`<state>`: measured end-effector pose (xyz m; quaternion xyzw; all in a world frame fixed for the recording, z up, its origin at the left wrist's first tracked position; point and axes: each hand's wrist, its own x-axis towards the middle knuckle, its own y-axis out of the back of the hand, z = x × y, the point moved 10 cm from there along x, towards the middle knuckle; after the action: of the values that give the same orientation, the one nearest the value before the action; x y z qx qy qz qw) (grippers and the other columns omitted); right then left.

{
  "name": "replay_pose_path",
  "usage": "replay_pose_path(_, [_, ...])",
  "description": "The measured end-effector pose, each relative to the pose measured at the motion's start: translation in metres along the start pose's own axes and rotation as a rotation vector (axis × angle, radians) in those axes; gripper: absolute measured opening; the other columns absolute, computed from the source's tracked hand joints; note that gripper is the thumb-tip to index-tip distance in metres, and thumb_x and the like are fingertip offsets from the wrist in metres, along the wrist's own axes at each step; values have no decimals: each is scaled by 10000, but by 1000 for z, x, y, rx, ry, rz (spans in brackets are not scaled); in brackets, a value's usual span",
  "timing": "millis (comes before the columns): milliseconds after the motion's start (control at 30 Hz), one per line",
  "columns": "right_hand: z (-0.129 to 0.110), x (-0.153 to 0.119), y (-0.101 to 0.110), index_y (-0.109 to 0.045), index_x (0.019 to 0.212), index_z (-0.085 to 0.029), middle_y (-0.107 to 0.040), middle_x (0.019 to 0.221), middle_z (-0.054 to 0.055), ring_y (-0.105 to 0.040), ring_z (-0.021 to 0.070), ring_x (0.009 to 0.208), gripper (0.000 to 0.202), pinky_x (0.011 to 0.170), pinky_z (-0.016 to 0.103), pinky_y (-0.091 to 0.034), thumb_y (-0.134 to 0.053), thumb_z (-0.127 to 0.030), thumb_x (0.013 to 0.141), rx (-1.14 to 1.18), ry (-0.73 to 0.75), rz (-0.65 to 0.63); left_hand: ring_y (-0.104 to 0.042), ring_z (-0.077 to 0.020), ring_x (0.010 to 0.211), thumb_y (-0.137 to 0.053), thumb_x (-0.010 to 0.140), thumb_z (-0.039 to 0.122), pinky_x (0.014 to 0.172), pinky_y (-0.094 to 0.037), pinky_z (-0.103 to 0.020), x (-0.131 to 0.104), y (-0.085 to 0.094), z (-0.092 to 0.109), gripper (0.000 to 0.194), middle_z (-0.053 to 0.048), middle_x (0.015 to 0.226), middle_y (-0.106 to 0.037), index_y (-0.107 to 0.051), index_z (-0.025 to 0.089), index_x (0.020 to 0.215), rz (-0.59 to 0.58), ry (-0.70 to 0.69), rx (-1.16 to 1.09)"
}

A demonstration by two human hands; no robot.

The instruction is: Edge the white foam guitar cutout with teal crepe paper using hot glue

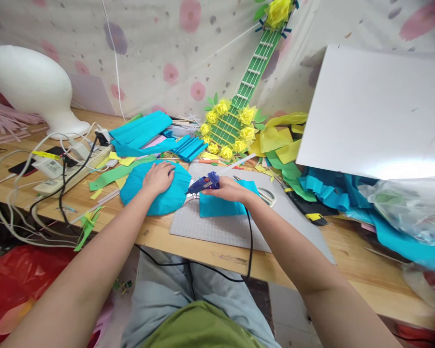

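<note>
Flowered sheeting (148, 36) hung behind a wooden worktop (351, 239). Left hand (159, 179) lay spread palm-down on a round blue paper piece (166, 202), gripping nothing. Right hand (229, 189) was closed around a blue glue gun (207, 182), its nozzle aimed left at that piece's right edge; whether it touched could not be told. Below the gun, a blue paper square (217, 209) lay on a grey cutting mat (192, 229), with scissors (270, 196) just right. Farther out, a green paper guitar (248, 87) leaned behind, a foam head (31, 79) stood far left, and a white board (373, 111) rose at right.
</note>
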<state>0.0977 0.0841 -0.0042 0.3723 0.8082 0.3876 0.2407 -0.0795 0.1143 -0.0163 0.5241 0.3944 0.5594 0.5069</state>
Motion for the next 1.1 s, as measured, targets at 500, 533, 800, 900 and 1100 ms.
replay_pose_path(500, [11,15,12,-633,982,-181,-661,870,43,-589,202,824,378,697,269,-433,-570,-483,764,22,-9,106,-388,-222,1263,-322,876,290,1099,-204,-436,1,0,0,413,-57,1338,-483,-552,198,1206,-16,10,0])
replay_pose_path(533, [12,16,13,-632,986,-184,-662,861,45,-589,206,826,377,700,272,-437,-576,-482,762,18,-23,113,-389,-222,1262,-322,876,293,1098,-206,-435,1,0,-1,413,-54,1338,-482,-552,201,1205,-13,8,0])
replay_pose_path(800, [16,24,19,-642,975,-187,-664,925,58,-597,212,852,355,738,295,-449,-573,-471,772,13,-25,149,-388,-230,1264,-332,871,299,1094,-216,-438,1,-1,-2,414,-50,1345,-475,-553,204,1208,-12,4,-8])
replay_pose_path(900, [18,28,22,-630,1029,-194,-662,969,59,-595,213,891,374,764,295,-447,-580,-460,772,11,-32,169,-390,-228,1263,-333,872,305,1095,-214,-438,1,-1,-2,412,-50,1340,-481,-557,205,1203,-9,2,-6])
replay_pose_path(1100, [26,35,26,-617,1066,-202,-657,1011,68,-590,216,937,389,798,308,-442,-576,-458,777,-9,-84,168,-376,-214,1275,-329,879,312,1101,-203,-413,2,-2,-4,410,-46,1337,-486,-558,210,1202,-8,8,-4])
